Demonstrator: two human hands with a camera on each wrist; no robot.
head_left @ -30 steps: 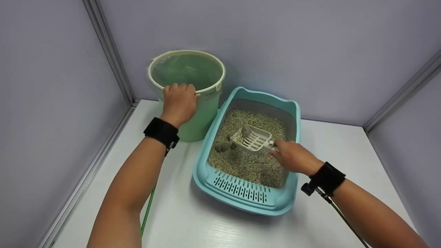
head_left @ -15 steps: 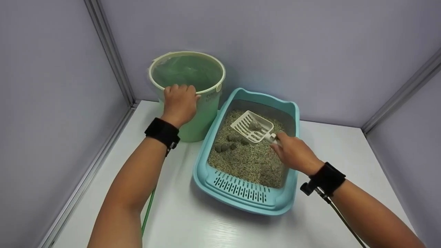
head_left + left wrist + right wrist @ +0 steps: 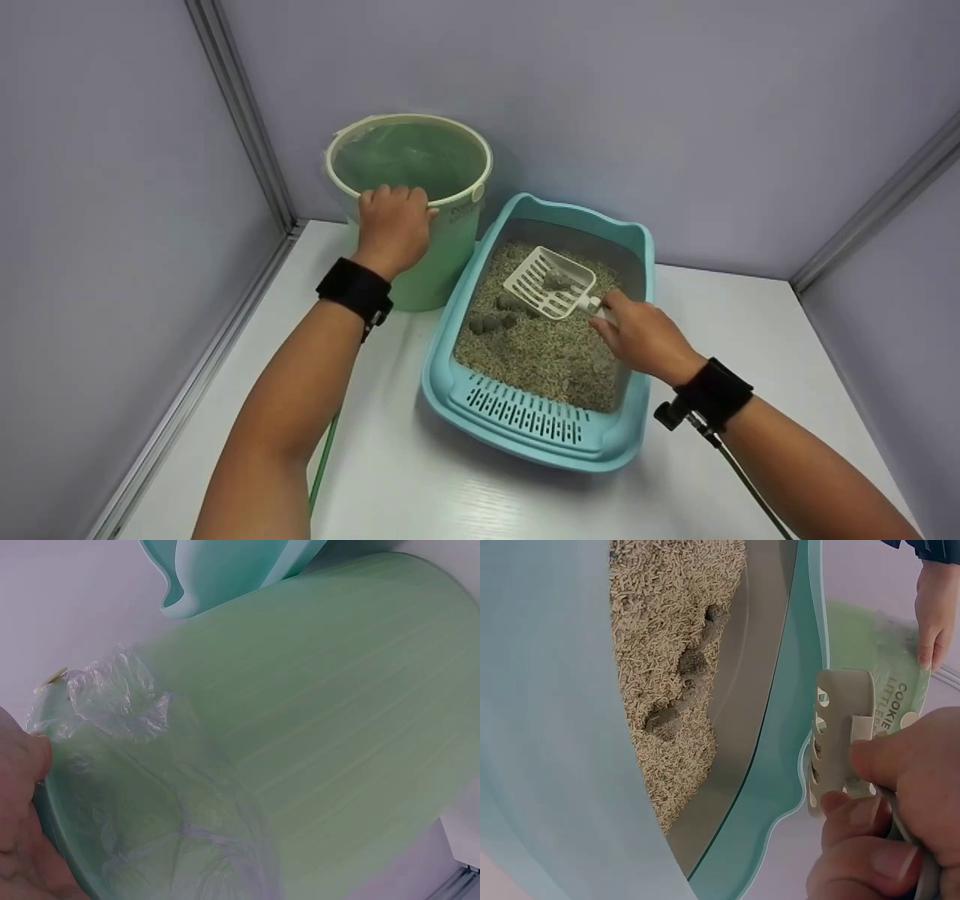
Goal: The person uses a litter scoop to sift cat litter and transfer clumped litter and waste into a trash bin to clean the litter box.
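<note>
Left hand: your left hand [image 3: 392, 225] is gripping the near rim of the green bucket [image 3: 442, 247], fingers curled over the edge at about 6 o'clock of the opening; the left wrist view is showing part of the hand [image 3: 22, 825] against the clear liner [image 3: 120, 701].
Right hand: your right hand [image 3: 641, 337] is pinching the handle of the white scoop [image 3: 550, 283], thumb and curled fingers [image 3: 870, 859] closing round it.
Scoop: you are holding it tilted above the litter [image 3: 547, 352], its slotted head pointing toward 10 o'clock from your hand; one grey clump [image 3: 556, 280] is sitting inside it.
Litter box: the teal litter box [image 3: 525, 435] is standing just beside the bucket, at its 4 o'clock, on the white table [image 3: 420, 495].
Clumps: more grey clumps [image 3: 491, 321] are lying on the litter at 8 o'clock of the scoop head.
Cable: a green cable [image 3: 322, 457] is running under your left forearm.
</note>
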